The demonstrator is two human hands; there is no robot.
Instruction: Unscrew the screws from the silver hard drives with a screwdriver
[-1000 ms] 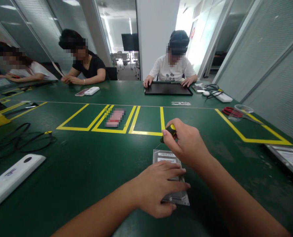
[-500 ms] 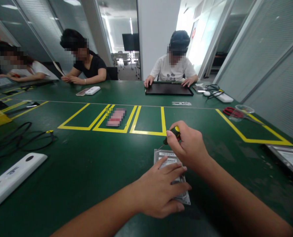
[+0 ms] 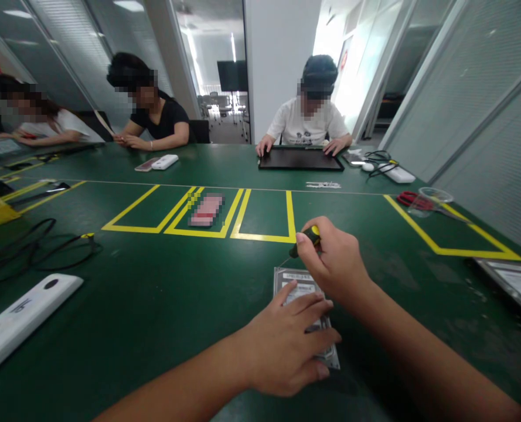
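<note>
A small silver hard drive [image 3: 302,288] with white labels lies flat on the green table [image 3: 190,305] in front of me. My left hand [image 3: 293,334] rests across its top with the fingers spread, covering much of it. Above the drive's far edge, my right hand [image 3: 337,255] is closed round a screwdriver [image 3: 312,237] with a dark green and yellow handle. Its thin shaft slants down to the drive's far left corner. The tip is too small to tell whether it sits in a screw.
Yellow tape [image 3: 264,237] marks boxes across the table. A larger drive [image 3: 513,284] lies at right, below red-handled scissors [image 3: 412,199] and a clear cup [image 3: 436,196]. A white power bank [image 3: 27,319] and black cable [image 3: 36,246] are at left. Opposite, a person holds a black panel [image 3: 302,158].
Both hands keep nearly the same places, the left still on the drive and the right still holding the screwdriver at the corner. The view has shifted very slightly.
</note>
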